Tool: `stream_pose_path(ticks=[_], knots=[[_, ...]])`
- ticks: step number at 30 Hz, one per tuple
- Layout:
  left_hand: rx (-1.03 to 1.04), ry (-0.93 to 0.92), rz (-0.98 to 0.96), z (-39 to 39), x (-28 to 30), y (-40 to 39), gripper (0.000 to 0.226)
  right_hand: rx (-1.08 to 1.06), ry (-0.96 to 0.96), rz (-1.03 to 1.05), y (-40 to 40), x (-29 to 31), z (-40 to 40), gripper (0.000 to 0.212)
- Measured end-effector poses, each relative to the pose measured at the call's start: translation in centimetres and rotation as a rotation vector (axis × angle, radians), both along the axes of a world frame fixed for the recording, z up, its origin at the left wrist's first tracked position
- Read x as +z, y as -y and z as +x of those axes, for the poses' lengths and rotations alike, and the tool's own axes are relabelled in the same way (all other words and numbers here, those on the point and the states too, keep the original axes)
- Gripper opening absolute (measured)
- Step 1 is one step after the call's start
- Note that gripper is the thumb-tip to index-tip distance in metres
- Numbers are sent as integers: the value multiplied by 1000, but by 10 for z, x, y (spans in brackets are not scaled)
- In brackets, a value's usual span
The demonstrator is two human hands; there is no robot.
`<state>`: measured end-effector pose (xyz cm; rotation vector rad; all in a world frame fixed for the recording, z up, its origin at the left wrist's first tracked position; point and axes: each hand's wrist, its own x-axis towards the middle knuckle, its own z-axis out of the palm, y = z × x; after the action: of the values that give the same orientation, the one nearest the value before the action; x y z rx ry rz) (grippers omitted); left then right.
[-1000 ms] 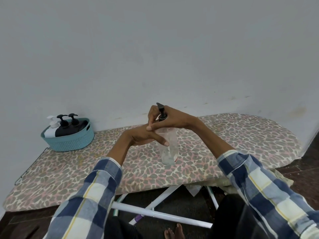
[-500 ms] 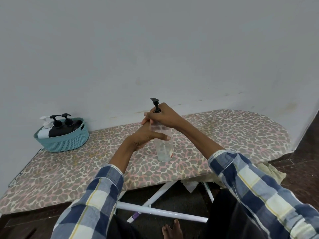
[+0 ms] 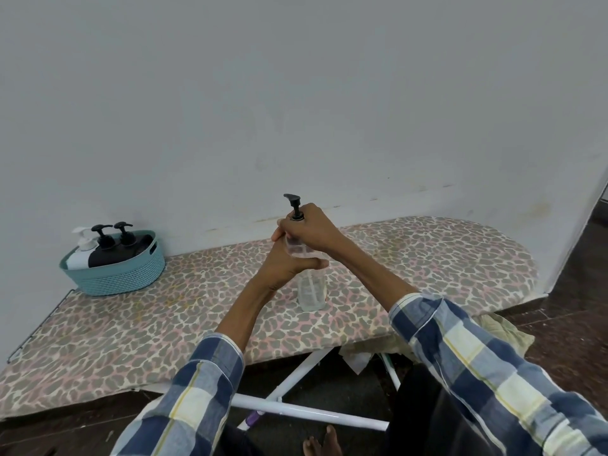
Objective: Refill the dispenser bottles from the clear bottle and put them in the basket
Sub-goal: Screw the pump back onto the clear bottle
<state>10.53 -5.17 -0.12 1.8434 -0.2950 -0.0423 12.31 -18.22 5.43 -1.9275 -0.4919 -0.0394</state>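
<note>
Right hand [image 3: 309,230] lowered onto pump [image 3: 295,210] | left hand [image 3: 289,264] grips clear bottle [image 3: 311,286] mid-board

Teal basket [image 3: 115,274]; leopard-print board cover [image 3: 427,258]; clear bottle [image 3: 311,287], black pump [image 3: 295,210]; blue-cream plaid sleeves [image 3: 477,363].

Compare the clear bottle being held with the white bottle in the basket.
The clear bottle stands upright on the ironing board; the white bottle leans in the teal basket. The clear bottle is see-through with a black pump; the white bottle is opaque with a white pump. Both hands grip the clear bottle; nothing touches the white bottle. Both are pump dispensers.
</note>
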Motion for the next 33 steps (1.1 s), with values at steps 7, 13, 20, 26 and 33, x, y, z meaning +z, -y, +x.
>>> stream_pose_path(ticks=[7, 13, 20, 26, 33], knots=[[-492, -276, -162, 8, 13, -28, 65, 599, -64, -179, 34, 13, 14, 42], [-270, -228, -81, 15, 1, -5, 68, 337, -57, 26, 33, -1, 16, 31], [-101, -99, -35, 1, -2, 7, 54, 132, -13, 55, 20, -5, 13, 35], [27, 45, 13, -1, -11, 22, 70, -30, 51, 30, 20, -11, 12, 32], [55, 186, 86, 5, -22, 38, 89, -142, 11, -133, 49, -21, 9, 65]])
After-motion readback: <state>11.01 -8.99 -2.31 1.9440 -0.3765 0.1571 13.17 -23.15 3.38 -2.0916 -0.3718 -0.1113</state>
